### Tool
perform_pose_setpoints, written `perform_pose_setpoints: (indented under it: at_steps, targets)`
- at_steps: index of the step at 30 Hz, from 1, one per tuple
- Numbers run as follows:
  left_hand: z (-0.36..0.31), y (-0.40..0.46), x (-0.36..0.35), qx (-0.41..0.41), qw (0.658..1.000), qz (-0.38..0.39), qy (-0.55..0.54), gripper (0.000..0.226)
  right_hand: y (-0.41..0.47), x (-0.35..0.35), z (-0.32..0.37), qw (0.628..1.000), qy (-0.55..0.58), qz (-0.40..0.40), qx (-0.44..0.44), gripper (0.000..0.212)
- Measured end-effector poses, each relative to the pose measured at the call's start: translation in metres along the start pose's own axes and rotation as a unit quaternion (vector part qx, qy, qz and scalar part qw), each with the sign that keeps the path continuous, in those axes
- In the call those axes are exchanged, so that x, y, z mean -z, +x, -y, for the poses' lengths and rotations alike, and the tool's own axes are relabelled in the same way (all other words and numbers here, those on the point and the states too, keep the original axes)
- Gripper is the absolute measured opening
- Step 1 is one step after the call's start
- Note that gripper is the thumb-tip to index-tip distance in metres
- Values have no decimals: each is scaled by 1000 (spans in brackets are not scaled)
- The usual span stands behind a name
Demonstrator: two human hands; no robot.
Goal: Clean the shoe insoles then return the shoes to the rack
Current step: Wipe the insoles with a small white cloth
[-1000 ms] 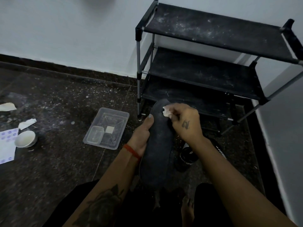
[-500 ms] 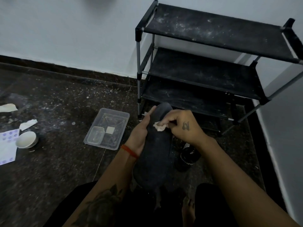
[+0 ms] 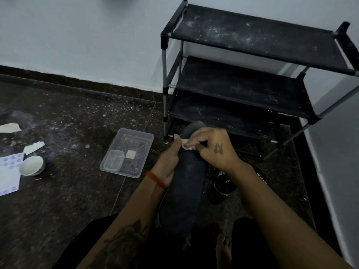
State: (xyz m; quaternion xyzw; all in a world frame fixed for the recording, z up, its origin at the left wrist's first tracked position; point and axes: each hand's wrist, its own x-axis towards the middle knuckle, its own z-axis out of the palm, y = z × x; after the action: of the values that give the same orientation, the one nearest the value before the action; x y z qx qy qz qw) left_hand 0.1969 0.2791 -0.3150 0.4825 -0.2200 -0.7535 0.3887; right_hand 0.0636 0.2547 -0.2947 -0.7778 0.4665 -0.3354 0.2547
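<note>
— Wiping under way on a speckled dark floor [image 3: 58, 191]: a grey insole [image 3: 184, 187] is held lengthwise over the lap by the left hand [image 3: 169, 162], whose grip is curled along its left edge.

— And the right hand [image 3: 215, 150]?

— A small white wipe [image 3: 185, 143] is pinched in its grip and pressed to the insole's upper left part (near the toe end).

— Where is the rack [image 3: 252, 74] seen?

— Just beyond the insole, against the wall; three dusty black shelves are shown. A black shoe [image 3: 223, 185] is seen on the floor beside the insole, under the right wrist.

— Anything else?

— A clear plastic tray [image 3: 139, 136] is set to the left; a white bowl [image 3: 32, 166] and paper scraps [image 3: 33, 147] lie well apart from it.
</note>
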Motion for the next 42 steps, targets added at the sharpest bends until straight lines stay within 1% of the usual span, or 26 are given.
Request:
perform_pose_setpoints:
  at_steps: [1,3,5,6,8,10,13,15,16,18,20,22,24,27,29,31,33,34,36,39,42]
  targets:
    - [0,0,-1,1,1000,-2,-1,52,0,2,-1,1000,-12,-11,-5,30]
    - [1,0,-2,0,1000,9,-4,52,1,2,-5,997,-45,-60,-17,32]
    - [1,-2,-4,1,1000,21,-10,54,2,0,-8,990,-85,-105,-46,34]
    - [0,-2,-4,3,1000,24,-9,55,3,-2,-8,987,-98,-113,-65,35]
    - [1,-2,-4,3,1000,22,-6,56,2,-7,-5,987,-91,-107,-76,33]
    - [-1,-3,-3,2,1000,19,-16,55,1,-13,0,993,-60,-91,-40,29]
    - [-4,-3,-1,-10,999,15,-26,53,-4,-14,5,998,-36,-33,28,29]
    - [-4,-3,-1,-9,1000,10,-23,53,-3,-7,2,999,-30,-1,27,33]
    - [-4,-4,-2,-4,1000,10,-24,54,-3,-3,-1,1000,-27,-1,13,33]
    - [-4,-4,-4,3,1000,15,-27,55,-2,4,-7,998,-36,-40,-10,30]
    - [-4,-5,-4,6,999,21,-34,56,-1,6,-12,992,-71,-104,-28,29]
    - [-5,-6,-4,9,999,30,-38,56,0,-1,-12,983,-106,-147,-43,28]
    - [-4,-7,-3,9,999,33,-35,54,1,-9,-6,981,-112,-150,-49,27]
    - [-4,-7,-2,14,999,34,-35,53,1,-15,-1,989,-78,-126,-28,28]
    - [-6,-6,0,13,999,32,-34,53,0,-13,-2,994,-48,-95,8,29]
    - [-7,-6,0,12,999,27,-28,55,-3,-11,-2,996,-48,-55,44,30]
    - [-6,-6,-1,9,999,24,-20,55,-4,-6,-2,997,-47,-37,39,28]
    - [-6,-6,-2,2,1000,23,-22,55,-4,-3,-3,998,-41,-43,26,27]
    - [-6,-5,-2,-5,1000,19,-23,54,-2,3,-8,996,-43,-83,-6,23]
    - [-3,-3,-2,10,1000,23,-18,54,1,-1,-13,984,-95,-139,-54,23]
    - [-1,-2,-2,12,1000,27,-9,49,2,-12,-4,984,-81,-145,-58,26]
